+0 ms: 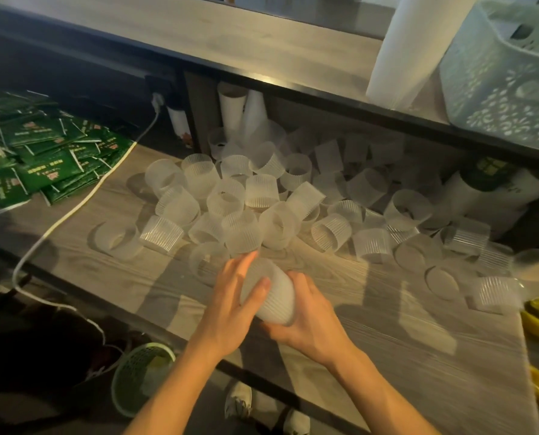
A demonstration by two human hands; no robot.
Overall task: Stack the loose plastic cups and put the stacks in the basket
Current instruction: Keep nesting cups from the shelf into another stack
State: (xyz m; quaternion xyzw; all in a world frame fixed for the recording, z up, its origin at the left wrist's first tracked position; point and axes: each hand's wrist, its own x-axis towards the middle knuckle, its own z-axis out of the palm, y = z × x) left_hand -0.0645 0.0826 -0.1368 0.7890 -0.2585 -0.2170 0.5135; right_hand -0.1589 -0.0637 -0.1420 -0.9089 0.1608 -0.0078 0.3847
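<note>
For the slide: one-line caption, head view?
Both hands grip a ribbed plastic cup before a heap of loose cups.

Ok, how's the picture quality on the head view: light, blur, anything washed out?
Head view: warm, dim light; hard shadows fall across the table; the left edge is nearly black. The loose cups blur toward the right. Straight shelf edges bow from the wide lens. Both hands and the held cup read clearly.
</note>
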